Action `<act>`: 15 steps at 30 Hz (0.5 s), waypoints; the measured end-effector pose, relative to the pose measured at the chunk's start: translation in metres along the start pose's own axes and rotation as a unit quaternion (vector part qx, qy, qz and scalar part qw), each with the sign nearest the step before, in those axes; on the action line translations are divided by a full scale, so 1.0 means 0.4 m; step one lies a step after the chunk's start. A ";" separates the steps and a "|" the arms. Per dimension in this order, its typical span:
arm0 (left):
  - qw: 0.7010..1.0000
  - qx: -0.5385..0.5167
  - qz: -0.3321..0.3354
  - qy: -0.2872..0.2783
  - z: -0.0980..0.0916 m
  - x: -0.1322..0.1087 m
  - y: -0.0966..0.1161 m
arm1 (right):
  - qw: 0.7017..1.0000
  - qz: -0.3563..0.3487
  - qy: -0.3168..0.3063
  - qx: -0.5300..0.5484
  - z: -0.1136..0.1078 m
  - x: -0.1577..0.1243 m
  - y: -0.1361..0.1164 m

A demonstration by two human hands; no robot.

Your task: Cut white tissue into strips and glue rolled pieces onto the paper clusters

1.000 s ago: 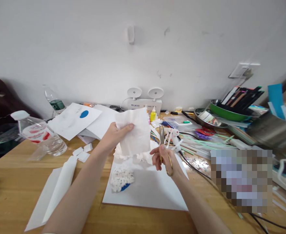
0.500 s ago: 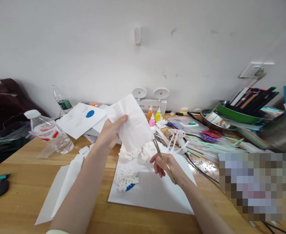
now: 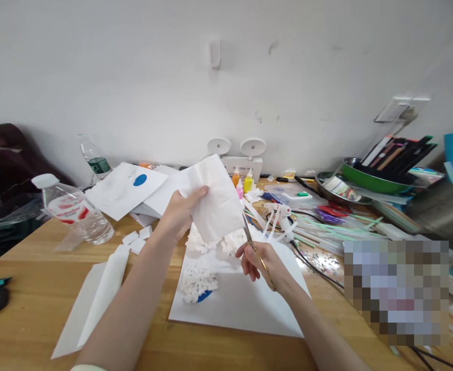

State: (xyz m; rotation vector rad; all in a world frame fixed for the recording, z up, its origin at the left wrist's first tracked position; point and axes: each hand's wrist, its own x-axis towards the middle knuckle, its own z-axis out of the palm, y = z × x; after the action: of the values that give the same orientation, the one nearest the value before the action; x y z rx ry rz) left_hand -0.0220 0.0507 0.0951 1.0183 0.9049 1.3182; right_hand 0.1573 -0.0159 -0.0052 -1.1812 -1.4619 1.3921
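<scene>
My left hand [image 3: 182, 211] is closed on a white tissue sheet [image 3: 214, 198] and holds it up above the wooden table [image 3: 25, 288]. My right hand [image 3: 259, 260] grips gold-handled scissors [image 3: 255, 247], whose blades touch the tissue's lower right edge. Under both hands lies a white paper sheet [image 3: 245, 304] bearing a clump of small white tissue pieces over a blue shape [image 3: 198, 281]. More shredded tissue [image 3: 207, 242] is heaped just behind it.
A plastic water bottle [image 3: 74, 211] lies at the left, with white paper strips [image 3: 99, 296] in front of it. Paper with a blue oval [image 3: 124, 188], small paint bottles [image 3: 242, 183], a glue gun [image 3: 284, 219], straws, bowls with pens [image 3: 369, 178] crowd the back and right.
My left hand tilted the tissue and shifted it slightly. My right hand swung the scissors from upright to slanted and brought the blades up to the tissue's lower edge.
</scene>
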 end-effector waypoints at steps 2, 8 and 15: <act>1.000 0.004 -0.002 -0.004 -0.001 0.001 -0.004 | 1.000 -0.001 0.002 0.000 0.000 0.000 -0.002; 1.000 0.012 -0.004 -0.005 0.001 0.001 -0.004 | 1.000 0.002 0.012 -0.003 0.001 0.000 -0.002; 1.000 0.020 0.002 0.001 0.002 0.001 -0.002 | 1.000 0.006 0.013 -0.007 0.002 -0.002 -0.001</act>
State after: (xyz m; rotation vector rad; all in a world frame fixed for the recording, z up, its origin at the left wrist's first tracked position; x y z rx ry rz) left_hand -0.0209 0.0509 0.0948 1.0504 0.9355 1.3093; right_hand 0.1566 -0.0169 -0.0049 -1.2136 -1.4511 1.3719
